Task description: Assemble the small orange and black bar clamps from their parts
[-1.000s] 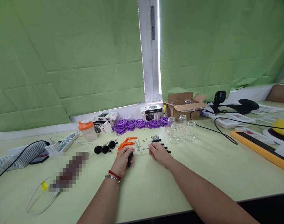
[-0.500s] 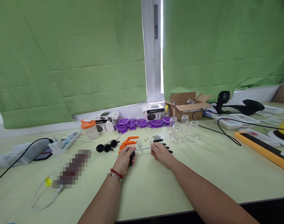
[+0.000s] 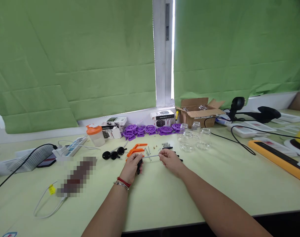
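Note:
Closed around a black part [image 3: 138, 169], my left hand [image 3: 130, 167] holds one end of a thin metal rod [image 3: 152, 156]. The thumb and fingers of my right hand [image 3: 171, 160] pinch the rod's other end, so it spans level between both hands above the table. Just behind my left hand lie orange plastic parts [image 3: 138, 147], with several long metal pins [image 3: 147, 152] beside them. Springs [image 3: 166, 144] and black pieces [image 3: 167, 148] rest behind my right hand, which partly hides them. Round black parts with metal rods [image 3: 113, 155] lie to the left.
Purple plastic parts [image 3: 150, 130] line the back below the window, near small boxes [image 3: 162, 115]. Glass jars [image 3: 187, 144] and an open cardboard box [image 3: 201, 115] stand right. An orange-lidded cup [image 3: 98, 138] and a power strip [image 3: 76, 146] are left; black cables [image 3: 241, 143] cross the right side.
The camera view has shifted slightly. Both hands stay on the rod in nearly the same pose; my right hand covers a little more of the black pieces behind it.

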### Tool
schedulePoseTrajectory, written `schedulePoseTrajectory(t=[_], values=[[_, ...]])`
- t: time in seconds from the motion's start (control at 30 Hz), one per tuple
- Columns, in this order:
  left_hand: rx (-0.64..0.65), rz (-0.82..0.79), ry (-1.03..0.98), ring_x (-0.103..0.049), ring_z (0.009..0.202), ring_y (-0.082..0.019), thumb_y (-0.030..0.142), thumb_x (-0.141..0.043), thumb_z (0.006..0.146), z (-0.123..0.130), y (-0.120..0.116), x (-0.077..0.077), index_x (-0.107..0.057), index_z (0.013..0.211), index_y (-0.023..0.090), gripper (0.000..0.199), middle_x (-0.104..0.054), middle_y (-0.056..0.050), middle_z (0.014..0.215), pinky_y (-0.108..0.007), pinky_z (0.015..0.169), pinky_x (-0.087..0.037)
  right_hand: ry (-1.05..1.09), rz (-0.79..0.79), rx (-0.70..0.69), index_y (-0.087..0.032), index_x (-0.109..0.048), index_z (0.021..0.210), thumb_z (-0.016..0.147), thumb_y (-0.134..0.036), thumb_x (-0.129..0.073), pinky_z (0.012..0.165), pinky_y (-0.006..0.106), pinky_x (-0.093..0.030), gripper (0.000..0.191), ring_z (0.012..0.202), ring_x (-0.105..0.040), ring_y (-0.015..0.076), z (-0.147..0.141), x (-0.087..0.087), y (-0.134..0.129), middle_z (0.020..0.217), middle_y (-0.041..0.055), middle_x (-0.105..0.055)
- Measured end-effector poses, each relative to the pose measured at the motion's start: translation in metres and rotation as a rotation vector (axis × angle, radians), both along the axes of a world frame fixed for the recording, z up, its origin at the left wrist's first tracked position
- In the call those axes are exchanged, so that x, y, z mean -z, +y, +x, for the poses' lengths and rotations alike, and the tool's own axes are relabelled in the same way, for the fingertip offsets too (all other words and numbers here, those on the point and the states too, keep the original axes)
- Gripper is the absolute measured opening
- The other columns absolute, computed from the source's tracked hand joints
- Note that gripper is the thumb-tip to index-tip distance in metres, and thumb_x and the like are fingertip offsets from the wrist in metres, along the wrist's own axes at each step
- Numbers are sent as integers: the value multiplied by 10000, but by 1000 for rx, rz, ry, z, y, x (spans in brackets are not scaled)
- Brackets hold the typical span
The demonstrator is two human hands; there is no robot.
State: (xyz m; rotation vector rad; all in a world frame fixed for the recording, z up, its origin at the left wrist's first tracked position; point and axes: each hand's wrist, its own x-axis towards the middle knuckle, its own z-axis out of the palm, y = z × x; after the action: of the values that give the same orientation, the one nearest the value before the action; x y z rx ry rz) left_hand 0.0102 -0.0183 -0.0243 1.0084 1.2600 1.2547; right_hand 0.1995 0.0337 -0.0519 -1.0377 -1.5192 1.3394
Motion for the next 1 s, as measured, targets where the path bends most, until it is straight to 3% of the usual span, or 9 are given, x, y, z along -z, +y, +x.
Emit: schedulePoseTrajectory(t=[0.37, 0.57, 1.0], values=[[6, -2, -1, -449, 412, -71, 491, -611, 688, -2, 2, 2, -498, 767, 188, 333, -528, 15, 640, -214, 363, -345, -14, 6, 4, -189, -506, 759, 754, -383, -525, 456, 201, -311, 195, 494, -406, 71, 0, 0, 1, 653, -19, -529], [17, 4, -4, -441, 407, -69, 510, -604, 682, -1, 2, 4, -507, 770, 187, 348, -517, 26, 614, -215, 364, -352, -66, -2, -5, -179, -472, 664, 794, -436, -462, 446, 204, -298, 288, 450, -357, 68, 0, -5, -2, 540, -33, -463], [32, 15, -1, -440, 403, -71, 506, -600, 695, -1, 2, 5, -494, 764, 187, 343, -509, 24, 608, -213, 357, -336, -27, -52, -13, -180, -472, 651, 813, -474, -438, 430, 210, -303, 337, 432, -369, 65, -2, -2, -1, 573, -25, -500]])
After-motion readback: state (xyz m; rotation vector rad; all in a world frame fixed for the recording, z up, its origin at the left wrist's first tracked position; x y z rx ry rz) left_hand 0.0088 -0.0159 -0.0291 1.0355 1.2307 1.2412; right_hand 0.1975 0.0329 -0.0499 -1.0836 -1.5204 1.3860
